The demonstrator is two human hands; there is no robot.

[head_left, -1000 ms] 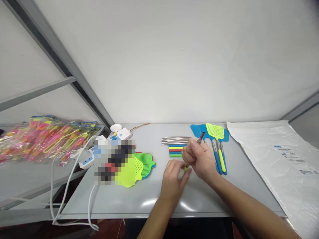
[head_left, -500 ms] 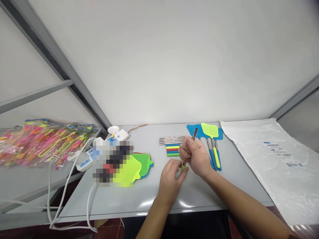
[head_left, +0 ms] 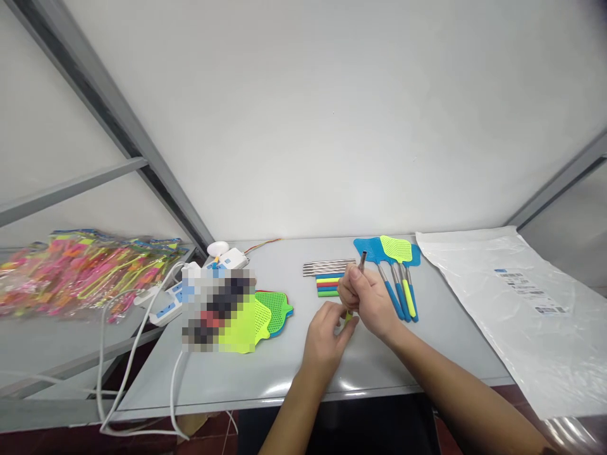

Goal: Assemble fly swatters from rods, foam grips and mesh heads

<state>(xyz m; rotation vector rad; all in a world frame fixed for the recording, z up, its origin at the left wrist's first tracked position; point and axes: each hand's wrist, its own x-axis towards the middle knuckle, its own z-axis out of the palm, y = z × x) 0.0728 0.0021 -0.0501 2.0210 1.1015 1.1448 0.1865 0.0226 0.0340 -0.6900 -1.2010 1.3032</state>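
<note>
Swatters (head_left: 396, 268) lie beyond right grip (head_left: 367, 300), fisted round rod (head_left: 363, 260); left grip (head_left: 327, 338) pinches yellow sleeve (head_left: 348, 317).

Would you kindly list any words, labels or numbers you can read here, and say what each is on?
None can be read.
Labels on the plastic bag: printed lines, too small and blurred.
Power strips: no legible marking.
Pixelated patch by the green swatter heads: unreadable.
</note>
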